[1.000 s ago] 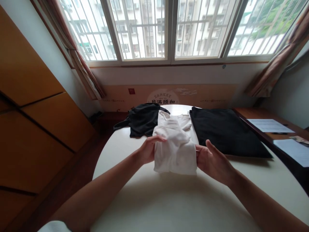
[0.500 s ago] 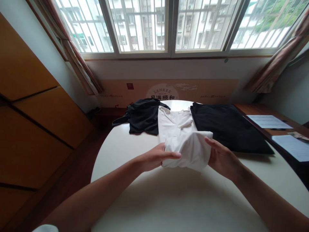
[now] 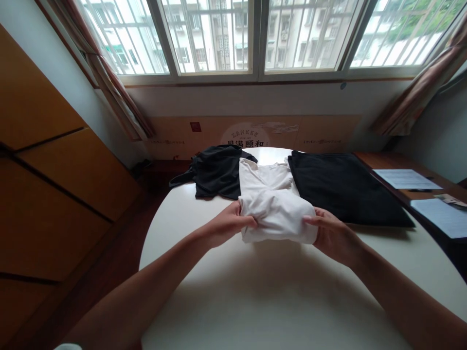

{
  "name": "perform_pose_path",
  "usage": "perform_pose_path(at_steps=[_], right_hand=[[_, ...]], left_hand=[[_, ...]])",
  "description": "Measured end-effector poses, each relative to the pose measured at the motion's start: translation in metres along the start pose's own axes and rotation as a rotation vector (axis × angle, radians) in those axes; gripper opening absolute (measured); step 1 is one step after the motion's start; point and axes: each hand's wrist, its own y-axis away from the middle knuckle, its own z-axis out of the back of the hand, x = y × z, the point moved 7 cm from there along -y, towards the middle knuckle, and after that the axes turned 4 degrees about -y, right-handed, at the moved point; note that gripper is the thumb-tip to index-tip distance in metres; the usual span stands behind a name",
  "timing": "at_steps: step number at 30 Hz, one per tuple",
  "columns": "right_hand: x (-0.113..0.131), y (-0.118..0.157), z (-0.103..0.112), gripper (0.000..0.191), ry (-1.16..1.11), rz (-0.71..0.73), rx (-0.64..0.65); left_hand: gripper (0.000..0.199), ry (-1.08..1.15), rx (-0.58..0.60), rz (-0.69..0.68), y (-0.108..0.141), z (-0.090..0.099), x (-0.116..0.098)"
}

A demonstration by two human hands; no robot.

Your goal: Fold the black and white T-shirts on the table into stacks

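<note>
Round white table (image 3: 204,296) beneath barred windows (image 3: 207,39): left hand (image 3: 228,224) and right hand (image 3: 330,237) flanking a folded white T-shirt (image 3: 277,214), fingers (image 3: 248,222) closed on its sides, keeping the fold together, between a black top (image 3: 217,172) and a flat black garment (image 3: 345,187).

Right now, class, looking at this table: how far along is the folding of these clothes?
Done: the black garment on the right lies flat and squared. In hand: the white shirt, doubled over, held by the left hand and right hand. Left: the black top looks unfolded, with one strap trailing.
</note>
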Motion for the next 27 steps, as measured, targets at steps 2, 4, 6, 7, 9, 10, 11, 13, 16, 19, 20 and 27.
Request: perform_pose_path(at_steps=[2,4,6,7,9,10,11,13,16,19,20,27], right_hand=[[-0.006,0.003,0.000,0.051,0.003,-0.081,0.027],[-0.012,0.008,-0.002,0.064,0.005,-0.136,0.051],[-0.016,0.013,-0.005,0.075,0.016,-0.165,0.072],[-0.017,0.016,-0.007,0.078,0.028,-0.176,0.088],[-0.018,0.022,-0.012,0.078,0.061,-0.196,0.138],[-0.017,0.025,-0.014,0.076,0.075,-0.202,0.168],[-0.016,0.027,-0.016,0.073,0.085,-0.204,0.197],[-0.013,0.032,-0.016,0.066,0.106,-0.197,0.225],[-0.002,0.032,-0.006,0.056,0.209,-0.110,0.111],[0.017,0.024,0.002,0.050,0.310,0.010,-0.030],[0.024,0.019,-0.001,0.050,0.316,0.034,-0.034],[0.086,-0.056,-0.017,0.039,0.275,0.142,0.046]], left_hand=[[0.055,0.085,0.060,0.046,0.003,-0.006,0.003],[0.054,0.141,0.162,0.089,0.008,-0.016,0.003],[0.052,0.149,0.262,0.126,0.014,-0.028,0.004],[0.051,0.146,0.296,0.132,0.016,-0.033,0.003],[0.052,0.137,0.322,0.135,0.020,-0.040,0.003],[0.053,0.130,0.314,0.137,0.021,-0.042,0.003],[0.054,0.117,0.300,0.138,0.022,-0.043,0.003],[0.053,0.065,0.279,0.123,0.024,-0.042,0.001],[0.047,-0.054,0.263,-0.012,0.024,-0.037,-0.011],[0.040,-0.141,0.236,-0.186,0.019,-0.030,-0.027],[0.038,-0.162,0.224,-0.228,0.014,-0.027,-0.032],[0.031,-0.004,0.092,-0.275,-0.058,-0.002,-0.059]])
